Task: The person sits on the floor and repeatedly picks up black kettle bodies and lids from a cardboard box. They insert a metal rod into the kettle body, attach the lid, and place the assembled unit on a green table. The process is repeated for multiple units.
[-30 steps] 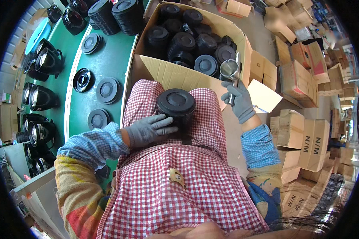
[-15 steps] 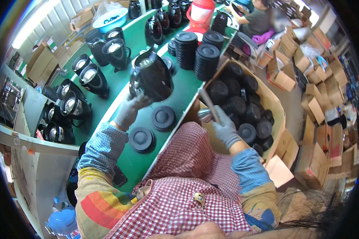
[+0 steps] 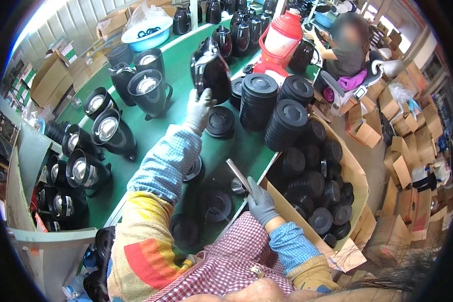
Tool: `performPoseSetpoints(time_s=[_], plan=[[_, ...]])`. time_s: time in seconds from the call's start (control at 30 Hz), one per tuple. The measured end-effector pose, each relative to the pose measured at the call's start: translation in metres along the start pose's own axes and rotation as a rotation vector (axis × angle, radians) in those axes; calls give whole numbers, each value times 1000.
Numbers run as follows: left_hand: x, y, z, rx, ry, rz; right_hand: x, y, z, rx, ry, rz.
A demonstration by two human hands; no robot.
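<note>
My left hand (image 3: 199, 110), in a grey glove, is closed on the lower side of a glossy black jug (image 3: 212, 70) beyond it. The jug looks upright; its base is partly behind my fingers. A gloved right hand (image 3: 261, 202), also mine, grips a tool with a silver metal rod (image 3: 240, 175) and a round, flared silver piece (image 3: 238, 185). That tool is over the near right edge of the green table. Below my left wrist lies a round black disc (image 3: 220, 122), with two more discs, one of them (image 3: 217, 205), nearer to me.
Several open black jugs with silver insides (image 3: 146, 85) stand at left on the green table (image 3: 151, 136). Stacked black discs (image 3: 259, 100) are by a red-and-white drink cooler (image 3: 283, 40). A cardboard box (image 3: 357, 201) holds black round parts. Another person (image 3: 345, 55) sits beyond.
My left hand has moved away from me and to the right with the jug, which is now straighter. My right hand has come lower and left, bringing the tool over the table edge.
</note>
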State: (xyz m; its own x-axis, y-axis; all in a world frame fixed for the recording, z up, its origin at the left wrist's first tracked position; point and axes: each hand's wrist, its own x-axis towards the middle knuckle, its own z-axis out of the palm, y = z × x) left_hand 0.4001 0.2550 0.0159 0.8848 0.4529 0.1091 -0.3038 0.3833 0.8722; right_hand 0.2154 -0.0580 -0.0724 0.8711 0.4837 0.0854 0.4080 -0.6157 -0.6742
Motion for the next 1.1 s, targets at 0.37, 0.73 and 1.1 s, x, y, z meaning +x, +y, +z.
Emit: performPoseSetpoints(time_s=[0.37,0.73,1.1], plan=[[100,-38,21,646,257,96,-4,7,-5,59,25,28],[198,-83,-12,849,337,70,-7,13,-3,66,17,-11],[194,129,-66,2003,275,242,48,-48,-34,-310,-325,-10]])
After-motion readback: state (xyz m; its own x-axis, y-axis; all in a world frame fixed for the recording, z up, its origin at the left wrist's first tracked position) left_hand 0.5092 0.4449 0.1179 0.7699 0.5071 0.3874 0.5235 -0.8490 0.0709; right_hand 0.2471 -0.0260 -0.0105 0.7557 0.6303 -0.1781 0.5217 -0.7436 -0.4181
